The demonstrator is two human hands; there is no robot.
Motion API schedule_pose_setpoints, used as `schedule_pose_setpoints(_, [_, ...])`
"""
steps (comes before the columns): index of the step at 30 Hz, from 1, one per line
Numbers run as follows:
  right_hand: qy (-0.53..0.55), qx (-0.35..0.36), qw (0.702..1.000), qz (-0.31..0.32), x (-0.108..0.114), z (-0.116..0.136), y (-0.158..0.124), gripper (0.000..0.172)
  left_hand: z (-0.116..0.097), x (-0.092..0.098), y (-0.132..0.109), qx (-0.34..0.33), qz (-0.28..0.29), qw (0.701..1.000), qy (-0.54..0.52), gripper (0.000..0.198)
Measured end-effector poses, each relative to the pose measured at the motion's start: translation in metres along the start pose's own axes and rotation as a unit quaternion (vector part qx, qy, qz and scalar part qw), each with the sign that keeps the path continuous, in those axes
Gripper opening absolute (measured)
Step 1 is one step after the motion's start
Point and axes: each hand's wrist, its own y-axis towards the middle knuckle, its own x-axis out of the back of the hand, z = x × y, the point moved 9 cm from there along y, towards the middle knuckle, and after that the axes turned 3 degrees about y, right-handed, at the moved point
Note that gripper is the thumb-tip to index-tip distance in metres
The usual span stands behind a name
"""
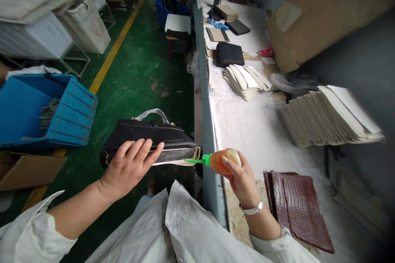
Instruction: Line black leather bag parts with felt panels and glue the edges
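A black handbag [148, 134] is held on its side in front of my body, its plastic-wrapped handle pointing away from me. My left hand [129, 164] grips the bag's near side, fingers spread over its edge and thumb out of sight. In my right hand [239, 172] is a squeeze bottle [220, 162] of orange-brown liquid, fingers wrapped round it. Its long green nozzle points left, with the tip at the pale open edge near the bag's right end. Whether liquid is coming out cannot be made out.
On the right, a white-covered workbench [247, 123] carries stacked pale sheets [327, 119], a black folded piece [230, 54] and dark red crocodile-pattern pieces [302, 205]. A blue crate [70, 110] stands on the green floor at left, above a cardboard box [27, 172]. A stool [178, 28] is farther ahead.
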Motion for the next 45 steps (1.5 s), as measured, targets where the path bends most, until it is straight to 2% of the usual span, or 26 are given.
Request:
schedule_pose_setpoints(2, [-0.076, 0.041, 0.996, -0.032, 0.009, 0.008, 0.0, 0.045, 0.003, -0.002, 0.0, 0.013, 0.018, 1.0, -0.019, 0.052])
schedule_pose_setpoints(4, [-0.126, 0.074, 0.989, -0.032, 0.009, 0.014, -0.002, 0.046, 0.005, -0.005, 0.001, 0.024, 0.043, 0.998, -0.043, 0.054])
schedule_pose_setpoints(7, [-0.16, 0.132, 0.978, 0.005, -0.002, 0.024, -0.008, 0.048, 0.008, -0.011, 0.0, 0.038, 0.084, 0.992, -0.081, 0.062])
schedule_pose_setpoints(10, [-0.194, 0.218, 0.955, 0.046, -0.013, 0.037, -0.015, 0.05, 0.014, -0.019, -0.004, 0.057, 0.109, 0.985, -0.121, 0.069])
schedule_pose_setpoints(17, [-0.223, 0.378, 0.888, 0.135, -0.026, 0.061, -0.03, 0.059, 0.022, -0.026, -0.013, 0.07, 0.116, 0.976, -0.171, 0.066])
schedule_pose_setpoints(20, [-0.246, 0.424, 0.864, 0.114, -0.018, 0.075, -0.038, 0.062, 0.023, -0.026, -0.014, 0.068, 0.118, 0.976, -0.171, 0.065])
schedule_pose_setpoints(22, [-0.242, 0.435, 0.866, 0.059, -0.001, 0.085, -0.042, 0.062, 0.024, -0.025, -0.015, 0.071, 0.119, 0.976, -0.169, 0.065])
schedule_pose_setpoints(23, [-0.229, 0.428, 0.874, 0.023, 0.011, 0.089, -0.043, 0.061, 0.025, -0.025, -0.016, 0.074, 0.12, 0.976, -0.168, 0.066])
schedule_pose_setpoints(25, [-0.168, 0.378, 0.909, -0.044, 0.038, 0.092, -0.041, 0.056, 0.026, -0.026, -0.016, 0.083, 0.122, 0.975, -0.166, 0.067])
schedule_pose_setpoints(27, [-0.042, 0.296, 0.951, -0.075, 0.062, 0.084, -0.033, 0.047, 0.026, -0.028, -0.017, 0.094, 0.124, 0.974, -0.167, 0.067])
schedule_pose_setpoints(29, [0.131, 0.223, 0.963, -0.073, 0.079, 0.073, -0.022, 0.036, 0.025, -0.032, -0.018, 0.106, 0.132, 0.97, -0.172, 0.066])
schedule_pose_setpoints(32, [0.336, 0.133, 0.93, -0.064, 0.099, 0.053, -0.002, 0.032, 0.021, -0.046, -0.021, 0.133, 0.158, 0.96, -0.188, 0.066])
schedule_pose_setpoints(35, [0.435, 0.051, 0.897, -0.051, 0.115, 0.028, 0.015, 0.038, 0.017, -0.065, -0.027, 0.17, 0.197, 0.942, -0.213, 0.069])
schedule_pose_setpoints(41, [0.47, -0.061, 0.88, -0.03, 0.133, -0.038, 0.027, 0.032, 0.006, -0.1, -0.043, 0.227, 0.28, 0.892, -0.273, 0.079])
schedule_pose_setpoints(45, [0.503, -0.108, 0.856, -0.058, 0.142, -0.075, 0.028, 0.031, -0.004, -0.109, -0.047, 0.234, 0.299, 0.877, -0.295, 0.081])
